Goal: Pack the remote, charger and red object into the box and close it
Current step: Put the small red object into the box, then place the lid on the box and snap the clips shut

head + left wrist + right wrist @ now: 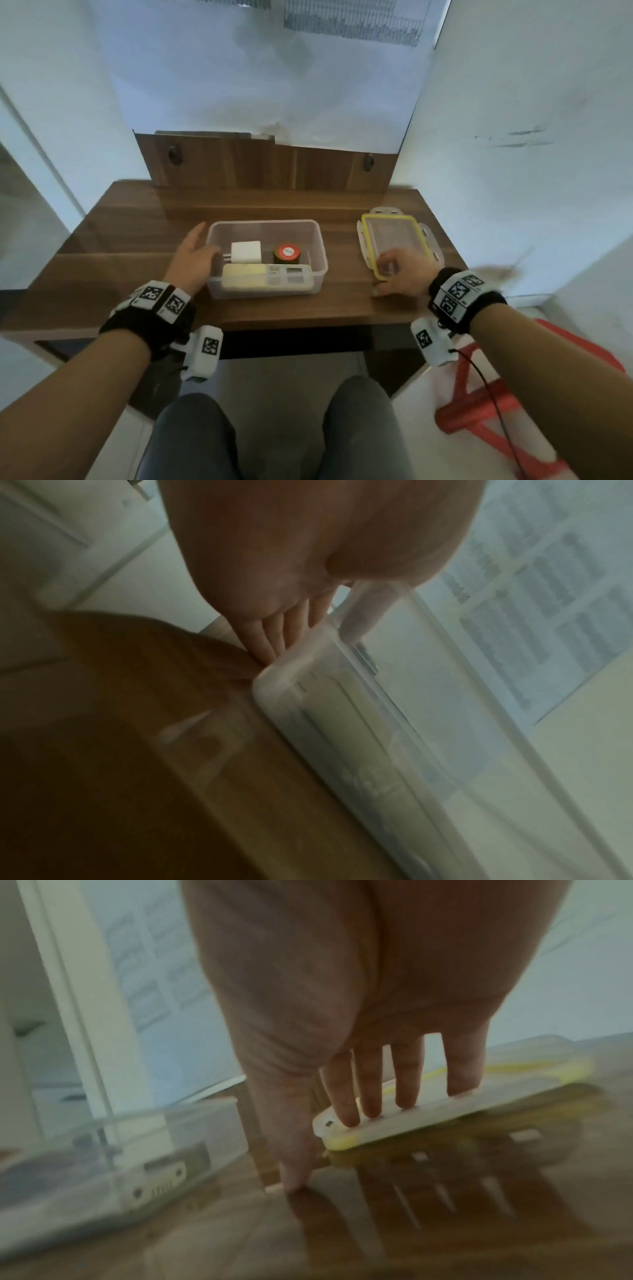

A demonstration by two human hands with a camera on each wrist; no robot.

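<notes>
**Box filled, lid not yet on**

A clear plastic box (267, 258) stands open near the middle of the wooden counter (137, 240). Inside it, the pale remote (267, 275) lies along the near wall, the white charger (245, 252) sits behind it on the left, and the red object (287, 253), a round piece with a red top and a dark body, sits just to the right of the charger.

The left hand (193, 258) lies against the left end of the box. The left wrist view shows its fingers (263, 637) straight and close together along the outer wall by the near-left corner, curled round nothing, with the thumb up by the rim; whether the thumb hooks over the rim cannot be told.

The lid (397, 245), clear with a yellow seal and side clips, lies flat on the counter to the right of the box, well apart from it. The right hand (402, 272) is on the near end of the lid. In the right wrist view four fingers (371, 1085) press down on the lid's near edge, while the thumb tip touches the counter just to the near left of the lid. The fingers are spread narrowly and only slightly bent.

A red stool (479, 397) stands on the floor to the right of the person's knees.
</notes>
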